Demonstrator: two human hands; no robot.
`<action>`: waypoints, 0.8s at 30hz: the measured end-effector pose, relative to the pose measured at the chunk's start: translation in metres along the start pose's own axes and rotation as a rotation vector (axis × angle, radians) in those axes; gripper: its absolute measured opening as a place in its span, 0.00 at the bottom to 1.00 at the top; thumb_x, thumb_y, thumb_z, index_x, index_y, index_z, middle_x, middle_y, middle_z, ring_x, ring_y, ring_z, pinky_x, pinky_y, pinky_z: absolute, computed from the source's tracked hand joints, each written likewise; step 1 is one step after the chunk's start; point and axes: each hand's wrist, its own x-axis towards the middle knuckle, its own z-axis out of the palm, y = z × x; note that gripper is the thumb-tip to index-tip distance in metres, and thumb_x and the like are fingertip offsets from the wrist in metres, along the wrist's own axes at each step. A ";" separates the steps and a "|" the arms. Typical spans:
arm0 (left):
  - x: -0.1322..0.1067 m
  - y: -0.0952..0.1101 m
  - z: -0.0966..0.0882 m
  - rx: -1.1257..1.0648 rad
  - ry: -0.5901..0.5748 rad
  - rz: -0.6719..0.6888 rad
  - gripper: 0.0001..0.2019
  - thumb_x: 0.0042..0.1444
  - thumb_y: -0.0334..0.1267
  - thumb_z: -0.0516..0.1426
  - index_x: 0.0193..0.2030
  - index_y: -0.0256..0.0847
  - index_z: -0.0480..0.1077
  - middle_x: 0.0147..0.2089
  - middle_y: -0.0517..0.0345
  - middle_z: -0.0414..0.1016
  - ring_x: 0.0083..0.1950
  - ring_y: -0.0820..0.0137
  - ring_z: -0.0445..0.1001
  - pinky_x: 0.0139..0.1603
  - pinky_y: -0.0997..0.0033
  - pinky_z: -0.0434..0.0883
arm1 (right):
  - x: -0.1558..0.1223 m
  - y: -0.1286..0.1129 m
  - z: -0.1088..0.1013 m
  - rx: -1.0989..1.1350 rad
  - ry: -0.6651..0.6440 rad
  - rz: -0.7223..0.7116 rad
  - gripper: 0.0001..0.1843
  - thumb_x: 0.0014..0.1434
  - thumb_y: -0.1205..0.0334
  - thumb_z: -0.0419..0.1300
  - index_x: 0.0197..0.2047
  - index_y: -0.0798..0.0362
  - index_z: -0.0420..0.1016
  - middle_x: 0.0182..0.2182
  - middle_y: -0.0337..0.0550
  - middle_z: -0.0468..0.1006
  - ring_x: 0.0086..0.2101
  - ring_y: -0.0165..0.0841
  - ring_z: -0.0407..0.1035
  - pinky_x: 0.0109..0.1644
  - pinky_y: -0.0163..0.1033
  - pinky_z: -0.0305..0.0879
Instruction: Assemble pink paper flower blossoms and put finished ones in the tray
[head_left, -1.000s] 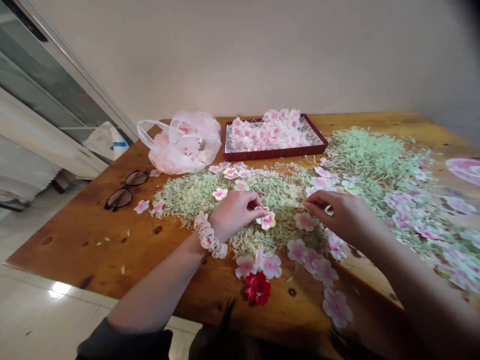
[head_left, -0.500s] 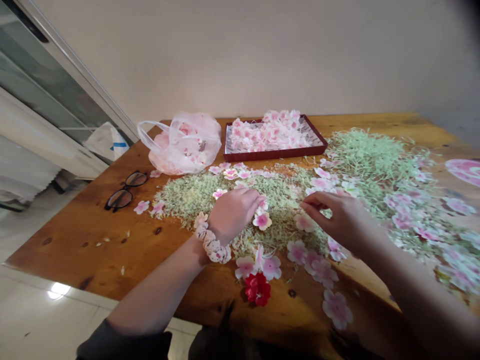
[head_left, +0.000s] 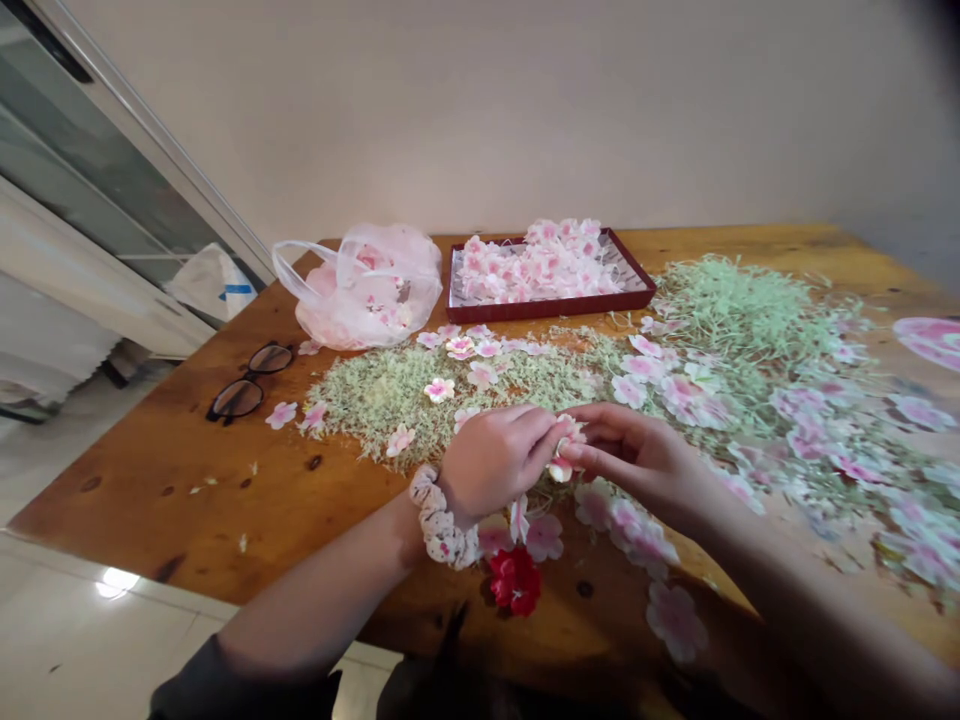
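Note:
Both hands meet over the near edge of the green plastic bits, around small pink and white artificial flowers [head_left: 562,462]. My left hand [head_left: 499,455], with a pale scrunchie [head_left: 444,520] at its wrist, is closed on the flowers from the left. From the right, the thumb and fingers of my right hand [head_left: 637,455] pinch the same flowers. How many pieces lie between the fingertips is hidden. Just below, on the table, a red flower [head_left: 515,581] lies against several pink ones [head_left: 544,538].
A dark red box [head_left: 551,307] full of pink flowers stands at the back beside a sheer white bag [head_left: 360,290]. Glasses [head_left: 251,380] lie at the left. Green stems [head_left: 742,310] are heaped at the right on the wooden table [head_left: 187,510], among scattered pink flowers.
My left hand has moved right and nearer with the flowers. My right hand has come in from the right, and its fingers now close on them too.

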 end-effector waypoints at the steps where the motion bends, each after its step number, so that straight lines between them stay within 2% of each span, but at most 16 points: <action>1: 0.000 0.000 0.000 -0.019 0.008 -0.017 0.16 0.66 0.39 0.45 0.34 0.38 0.70 0.31 0.55 0.75 0.34 0.71 0.73 0.36 0.71 0.68 | 0.000 0.001 0.000 0.009 0.009 0.003 0.19 0.56 0.54 0.62 0.48 0.52 0.68 0.31 0.44 0.81 0.33 0.35 0.76 0.37 0.40 0.73; 6: 0.003 -0.005 -0.006 -0.098 0.094 -0.110 0.14 0.65 0.39 0.47 0.36 0.38 0.71 0.31 0.57 0.75 0.32 0.72 0.72 0.35 0.71 0.66 | 0.001 0.001 0.000 0.007 0.065 0.014 0.16 0.57 0.55 0.61 0.46 0.52 0.69 0.28 0.42 0.80 0.30 0.35 0.76 0.33 0.38 0.72; 10: 0.007 -0.013 -0.013 -0.270 0.160 -0.263 0.13 0.64 0.42 0.49 0.33 0.39 0.70 0.28 0.60 0.73 0.29 0.75 0.70 0.31 0.74 0.65 | 0.004 0.003 0.003 -0.040 0.085 0.069 0.13 0.59 0.55 0.59 0.44 0.53 0.71 0.25 0.41 0.78 0.24 0.31 0.74 0.26 0.34 0.70; 11: 0.008 -0.015 -0.014 -0.333 0.162 -0.297 0.13 0.64 0.43 0.49 0.33 0.39 0.69 0.29 0.60 0.73 0.29 0.75 0.70 0.30 0.75 0.66 | 0.004 0.005 0.004 -0.028 0.061 0.065 0.13 0.59 0.55 0.58 0.45 0.52 0.71 0.29 0.42 0.80 0.27 0.32 0.75 0.28 0.35 0.71; 13: 0.010 -0.018 -0.015 -0.462 0.153 -0.340 0.12 0.63 0.44 0.51 0.36 0.40 0.70 0.32 0.59 0.75 0.30 0.76 0.71 0.29 0.76 0.66 | 0.004 0.010 0.005 0.010 -0.002 0.029 0.17 0.60 0.57 0.57 0.53 0.49 0.68 0.43 0.47 0.79 0.37 0.35 0.77 0.35 0.38 0.74; 15: 0.011 -0.020 -0.014 -0.583 0.124 -0.364 0.09 0.61 0.42 0.53 0.39 0.40 0.70 0.35 0.57 0.76 0.31 0.76 0.72 0.28 0.77 0.68 | 0.003 0.012 0.005 0.006 -0.021 -0.013 0.23 0.61 0.58 0.57 0.59 0.45 0.62 0.56 0.49 0.71 0.44 0.36 0.75 0.40 0.40 0.75; 16: 0.012 -0.021 -0.013 -0.640 0.107 -0.371 0.09 0.60 0.41 0.54 0.41 0.40 0.70 0.37 0.57 0.77 0.31 0.75 0.72 0.28 0.77 0.68 | 0.003 0.012 0.005 -0.024 -0.003 -0.022 0.25 0.61 0.58 0.56 0.60 0.44 0.60 0.58 0.50 0.68 0.43 0.36 0.75 0.39 0.40 0.75; 18: 0.012 -0.021 -0.012 -0.746 0.080 -0.387 0.07 0.57 0.39 0.58 0.40 0.39 0.72 0.37 0.56 0.78 0.31 0.75 0.73 0.28 0.76 0.70 | 0.002 0.007 0.004 -0.122 0.054 -0.015 0.21 0.62 0.55 0.55 0.57 0.47 0.63 0.53 0.51 0.73 0.36 0.34 0.76 0.32 0.38 0.74; 20: 0.012 -0.019 -0.010 -0.837 0.056 -0.408 0.06 0.53 0.38 0.60 0.37 0.38 0.73 0.36 0.56 0.78 0.30 0.75 0.73 0.29 0.75 0.71 | 0.001 0.000 0.002 -0.211 0.072 -0.003 0.15 0.63 0.52 0.52 0.48 0.51 0.70 0.38 0.46 0.79 0.29 0.32 0.74 0.27 0.35 0.70; 22: 0.011 -0.017 -0.008 -0.879 0.026 -0.432 0.07 0.51 0.39 0.62 0.34 0.37 0.73 0.32 0.56 0.77 0.29 0.74 0.73 0.29 0.74 0.72 | 0.000 -0.007 0.002 -0.234 0.045 -0.006 0.17 0.64 0.50 0.49 0.39 0.52 0.72 0.28 0.42 0.77 0.27 0.31 0.71 0.28 0.35 0.68; 24: 0.010 -0.015 -0.006 -0.871 -0.004 -0.448 0.09 0.50 0.41 0.63 0.31 0.36 0.73 0.29 0.57 0.76 0.28 0.74 0.72 0.28 0.74 0.71 | -0.001 -0.010 0.003 -0.200 0.034 -0.011 0.18 0.64 0.48 0.50 0.37 0.52 0.72 0.25 0.41 0.75 0.27 0.30 0.69 0.28 0.34 0.66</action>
